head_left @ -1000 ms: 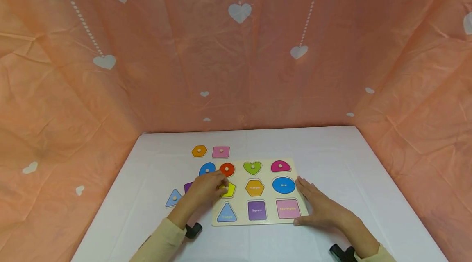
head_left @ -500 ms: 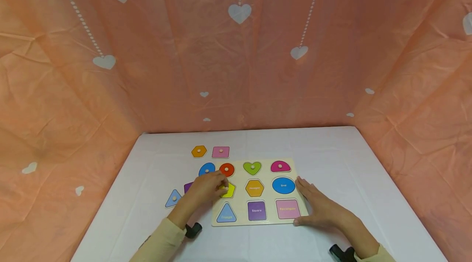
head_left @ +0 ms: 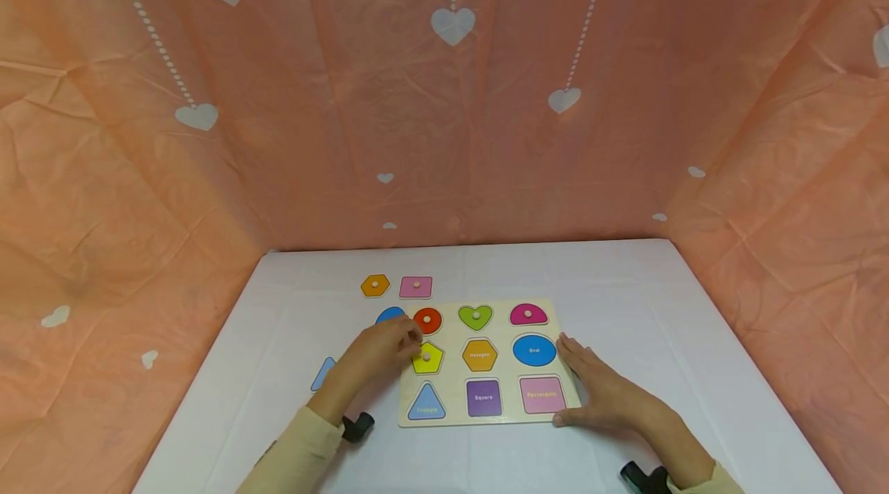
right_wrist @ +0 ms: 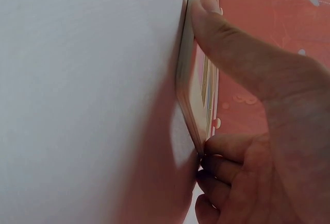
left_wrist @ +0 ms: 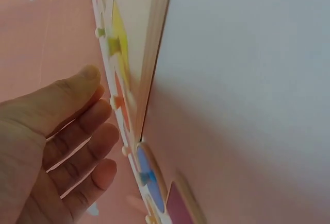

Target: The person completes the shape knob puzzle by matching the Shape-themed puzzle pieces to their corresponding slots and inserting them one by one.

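A wooden shape-puzzle board point(head_left: 454, 378) lies on the table. My left hand point(head_left: 382, 351), fingers loosely bent, hovers over its left edge, holding nothing. Beside the fingertips, the yellow pentagon piece point(head_left: 427, 357) sits in its recess, its knob point(left_wrist: 114, 46) showing in the left wrist view. The red circle point(head_left: 427, 320), green heart point(head_left: 475, 316) and magenta half-circle point(head_left: 529, 314) pieces fill the back row. My right hand point(head_left: 607, 394) rests against the board's right side, fingers along the edge and thumb point(right_wrist: 206, 20) at the near corner.
Loose knobbed pieces lie left of and behind the board: an orange hexagon point(head_left: 375, 285), a pink rectangle point(head_left: 416, 287), a partly hidden blue oval point(head_left: 390, 314) and a blue triangle point(head_left: 322, 373). A purple piece point(left_wrist: 180, 206) shows in the left wrist view.
My left hand has let go of the yellow pentagon's knob and moved slightly left and back, uncovering the piece and hiding the purple one. My right hand has stayed still.
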Available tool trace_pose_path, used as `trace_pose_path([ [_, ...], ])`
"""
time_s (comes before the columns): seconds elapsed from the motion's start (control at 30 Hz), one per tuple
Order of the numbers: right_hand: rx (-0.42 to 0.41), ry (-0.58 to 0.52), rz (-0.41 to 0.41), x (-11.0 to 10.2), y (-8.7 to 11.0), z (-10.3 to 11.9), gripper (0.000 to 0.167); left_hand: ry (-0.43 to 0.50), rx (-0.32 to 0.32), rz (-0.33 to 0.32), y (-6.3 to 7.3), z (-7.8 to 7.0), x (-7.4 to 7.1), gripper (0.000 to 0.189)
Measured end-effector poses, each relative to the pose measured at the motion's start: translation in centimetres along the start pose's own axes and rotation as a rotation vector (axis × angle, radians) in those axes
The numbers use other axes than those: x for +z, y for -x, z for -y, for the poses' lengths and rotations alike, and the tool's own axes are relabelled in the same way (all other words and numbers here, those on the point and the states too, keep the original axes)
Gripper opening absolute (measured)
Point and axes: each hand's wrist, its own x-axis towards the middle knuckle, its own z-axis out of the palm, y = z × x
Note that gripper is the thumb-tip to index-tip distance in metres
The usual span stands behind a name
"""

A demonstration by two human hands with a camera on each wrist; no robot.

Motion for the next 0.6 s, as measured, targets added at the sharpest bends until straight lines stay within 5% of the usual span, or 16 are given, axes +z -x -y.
trace_pose_path([
  [0.27, 0.006, -0.002, 0.000, 0.0, 0.1, 0.2, 0.130, -0.024, 0.018, -0.065, -0.9, 1.2, -1.2, 0.015],
  [0.6, 0.014, -0.001, -0.001, 0.0, 0.0, 0.1, 0.130, 0.034, -0.049, -0.061, -1.4, 2.7, -3.1, 0.022],
])
